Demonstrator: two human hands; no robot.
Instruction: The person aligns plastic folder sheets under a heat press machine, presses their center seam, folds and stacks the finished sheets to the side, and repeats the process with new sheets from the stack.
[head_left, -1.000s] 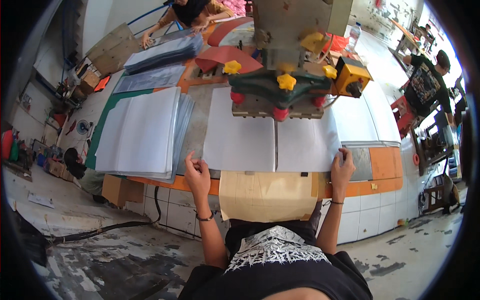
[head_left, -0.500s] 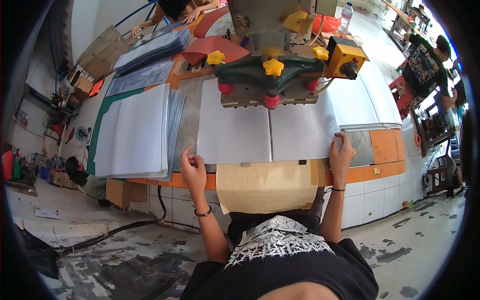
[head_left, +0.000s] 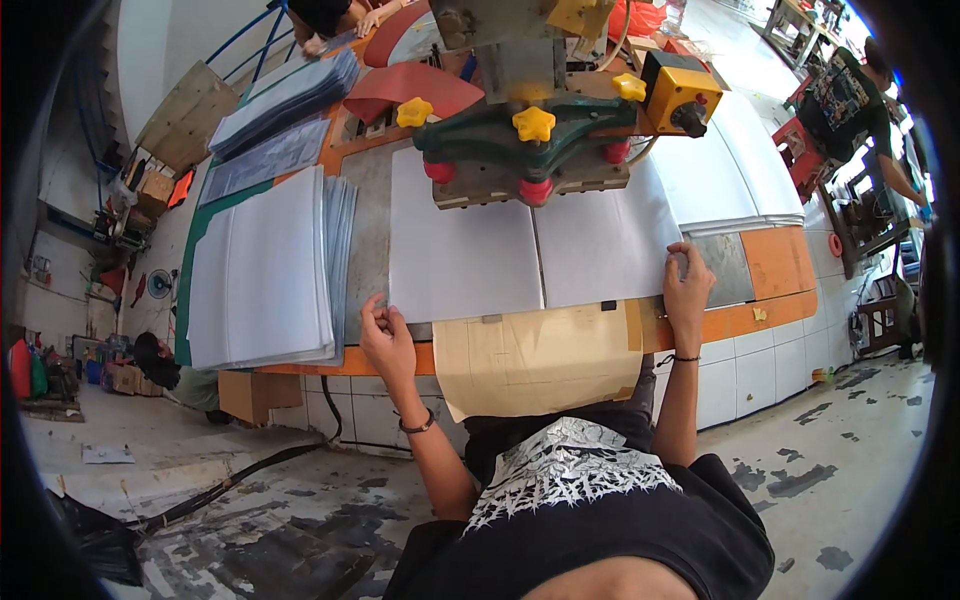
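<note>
A wide white two-panel sheet with a dark line down its middle lies under the heat-press-like machine head. My left hand is at its front left corner, thumb and fingers closed on the edge. At the right edge, near the front corner, my right hand pinches the sheet between thumb and forefinger. The machine has a dark green frame, yellow star knobs and red feet; it hides the sheet's far middle. Below the front edge hangs a tan board, taped at its side.
Stacks of white sheets stand at left and right. Clear plastic sleeves lie farther left. A yellow control box juts out beside the machine. Another person's hands are at the far end; a seated person is at right.
The whole view has tilted slightly, shifting the machine up and left in the picture. Both hands stay at the sheet's edges, and the sheet looks about the same relative to the machine.
</note>
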